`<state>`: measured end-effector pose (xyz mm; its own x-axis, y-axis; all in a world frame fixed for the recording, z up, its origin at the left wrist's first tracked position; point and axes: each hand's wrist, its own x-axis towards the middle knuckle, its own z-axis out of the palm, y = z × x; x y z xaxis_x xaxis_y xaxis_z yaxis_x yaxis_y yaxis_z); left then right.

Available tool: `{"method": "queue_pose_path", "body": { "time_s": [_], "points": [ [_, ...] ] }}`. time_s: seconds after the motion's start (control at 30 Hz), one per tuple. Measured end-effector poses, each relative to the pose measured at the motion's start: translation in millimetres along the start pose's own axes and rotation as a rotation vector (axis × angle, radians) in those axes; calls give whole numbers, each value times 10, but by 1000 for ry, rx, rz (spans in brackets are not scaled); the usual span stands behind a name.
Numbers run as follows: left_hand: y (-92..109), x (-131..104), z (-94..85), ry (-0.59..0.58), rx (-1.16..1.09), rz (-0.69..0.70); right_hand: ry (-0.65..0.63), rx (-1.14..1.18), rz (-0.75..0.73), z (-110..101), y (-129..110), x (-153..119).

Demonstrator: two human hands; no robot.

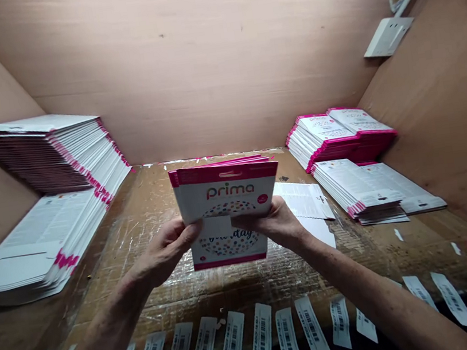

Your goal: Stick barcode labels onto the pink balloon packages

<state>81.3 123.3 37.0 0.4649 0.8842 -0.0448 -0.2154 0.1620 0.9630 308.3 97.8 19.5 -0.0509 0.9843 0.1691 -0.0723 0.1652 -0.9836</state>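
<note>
Several white and magenta printed packets (231, 198), marked "prima", are held upright over the middle of the table, one behind another. My left hand (174, 244) grips their left edge, its thumb lying across the front. On the right edge my right hand (272, 221) is closed, its fingers reaching over the front. A pale strip (217, 225) crosses the front packet between my hands, level with my fingertips. Below it show a dotted oval pattern and a magenta bottom edge.
Tall stacks of packets (78, 156) stand at the left, more stacks (340, 131) at the right. White sheets (306, 199) lie behind my right wrist. Barcode labels (262, 339) line the front edge. A socket (388, 36) is on the right wall.
</note>
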Motion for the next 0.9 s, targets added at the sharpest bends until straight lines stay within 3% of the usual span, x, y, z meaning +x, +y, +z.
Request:
{"method": "queue_pose_path", "body": {
  "time_s": [0.2, 0.37, 0.47, 0.7, 0.9],
  "points": [
    [-288, 157, -134, 59, 165, 92, 0, -130, -44, -76, 532, 108],
    [-319, 152, -198, 36, 214, 109, 29, -108, -51, -25, 662, 135],
    [-287, 104, -195, 39, 233, 116, 63, -134, -10, 45, 586, 141],
    [-162, -44, -73, 76, 15, 16, -52, -5, 170, 170, 82, 160],
    [-17, -88, -9, -42, -68, -107, -186, 116, 235, 160, -74, 86]
  ]
}}
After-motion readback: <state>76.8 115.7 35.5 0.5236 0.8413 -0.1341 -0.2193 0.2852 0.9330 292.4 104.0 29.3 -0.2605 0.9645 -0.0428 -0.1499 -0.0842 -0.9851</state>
